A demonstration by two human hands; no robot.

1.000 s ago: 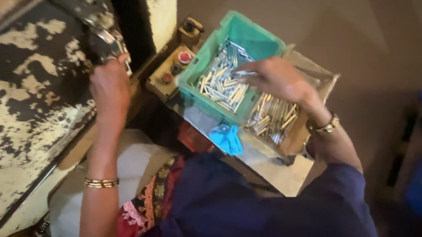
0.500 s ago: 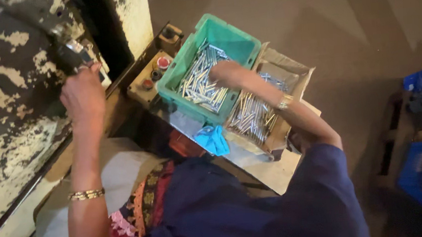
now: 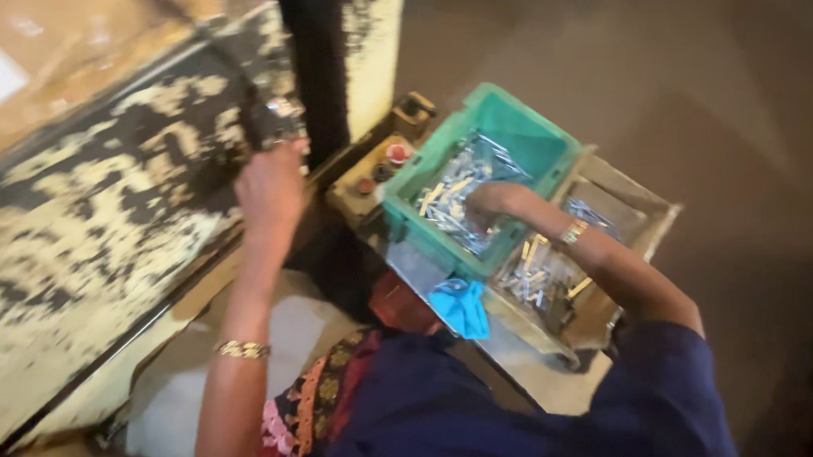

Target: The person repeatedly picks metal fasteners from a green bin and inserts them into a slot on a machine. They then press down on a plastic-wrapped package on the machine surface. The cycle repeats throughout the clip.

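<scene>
Small silvery metal pieces [image 3: 457, 200], some pale yellow, heaped loose in a green plastic bin [image 3: 540, 141]. Lying jumbled at all angles, blurred. Bin tilted, set beside a brown box.

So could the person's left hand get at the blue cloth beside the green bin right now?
Probably yes, though not at once. The left hand is raised at the worn machine, away from the blue cloth. The cloth lies uncovered near the person's lap, below the green bin, with nothing visible blocking it.

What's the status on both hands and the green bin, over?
Left hand up at the worn machine. Right hand down in the green bin among small metal pieces. Grips unclear; nothing blocking.
</scene>
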